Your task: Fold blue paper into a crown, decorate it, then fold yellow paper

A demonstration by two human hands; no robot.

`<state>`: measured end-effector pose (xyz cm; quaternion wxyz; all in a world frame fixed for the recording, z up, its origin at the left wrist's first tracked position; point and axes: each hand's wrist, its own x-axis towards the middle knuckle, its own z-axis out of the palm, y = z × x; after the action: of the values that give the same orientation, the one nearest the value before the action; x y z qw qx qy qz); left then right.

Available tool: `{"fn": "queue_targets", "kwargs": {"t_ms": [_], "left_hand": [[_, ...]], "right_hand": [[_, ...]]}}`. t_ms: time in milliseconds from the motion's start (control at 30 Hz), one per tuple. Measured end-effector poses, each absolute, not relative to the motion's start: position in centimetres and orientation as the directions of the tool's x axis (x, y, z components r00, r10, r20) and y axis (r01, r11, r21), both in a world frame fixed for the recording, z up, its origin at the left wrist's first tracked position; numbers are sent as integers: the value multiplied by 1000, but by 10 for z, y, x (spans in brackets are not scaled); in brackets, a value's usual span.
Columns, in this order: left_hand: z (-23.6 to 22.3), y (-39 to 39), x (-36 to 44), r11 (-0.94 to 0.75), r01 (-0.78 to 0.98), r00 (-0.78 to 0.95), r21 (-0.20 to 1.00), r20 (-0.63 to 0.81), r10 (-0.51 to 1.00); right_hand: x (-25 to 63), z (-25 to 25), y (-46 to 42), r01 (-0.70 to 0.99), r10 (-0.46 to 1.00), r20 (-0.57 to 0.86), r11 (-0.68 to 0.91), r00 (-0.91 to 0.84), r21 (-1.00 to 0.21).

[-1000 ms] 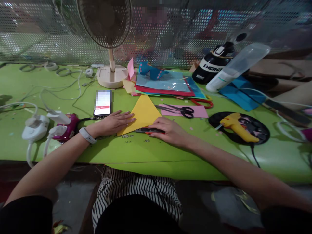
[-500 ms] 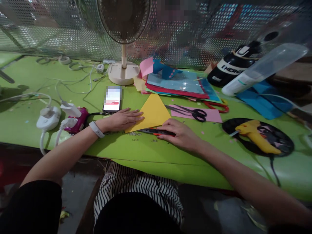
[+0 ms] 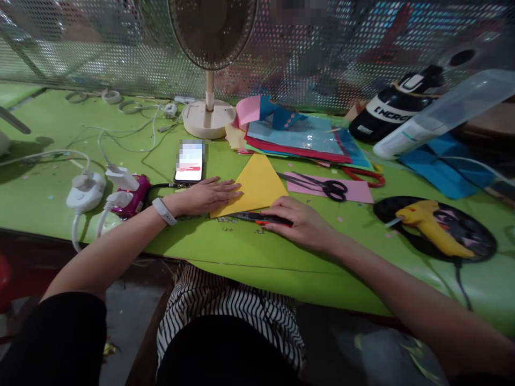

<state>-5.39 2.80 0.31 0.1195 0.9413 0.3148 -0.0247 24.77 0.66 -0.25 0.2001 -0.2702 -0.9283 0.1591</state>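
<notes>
A yellow sheet of paper (image 3: 259, 182) in the shape of a triangle lies on the green table. My left hand (image 3: 209, 196) rests flat on its left part, fingers stretched out. In my right hand (image 3: 300, 221) is a black and red utility knife (image 3: 263, 217), held low with its blade pointing left along the paper's near edge. The fingertips of that hand touch the paper's right corner. Small grey scraps (image 3: 227, 220) are scattered just below the knife.
Black scissors (image 3: 336, 189) lie on a pink paper strip (image 3: 358, 191). A yellow glue gun (image 3: 434, 228) sits on a black plate at right. Behind are a paper stack (image 3: 298, 136), a fan (image 3: 207, 120) and a bottle (image 3: 382, 112). A phone (image 3: 189, 165) and plugs (image 3: 129, 195) stand left.
The whole view has shifted a little, so things appear slightly farther right. Both hands, the knife and the yellow paper keep nearly the same places relative to each other.
</notes>
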Motion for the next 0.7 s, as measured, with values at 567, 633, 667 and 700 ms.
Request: {"fn": "queue_targets", "kwargs": {"t_ms": [567, 633, 667, 700], "left_hand": [[6, 26, -51, -760, 608, 792, 230, -110, 600], [8, 26, -51, -763, 608, 793, 221, -120, 597], [8, 26, -51, -764, 609, 793, 212, -127, 596], [9, 25, -51, -765, 611, 791, 203, -135, 597]], "right_hand": [[233, -5, 8, 391, 552, 294, 797, -780, -460], [233, -5, 8, 384, 548, 293, 798, -783, -465], [234, -5, 8, 384, 548, 286, 796, -786, -468], [235, -5, 8, 385, 549, 278, 792, -788, -473]]}}
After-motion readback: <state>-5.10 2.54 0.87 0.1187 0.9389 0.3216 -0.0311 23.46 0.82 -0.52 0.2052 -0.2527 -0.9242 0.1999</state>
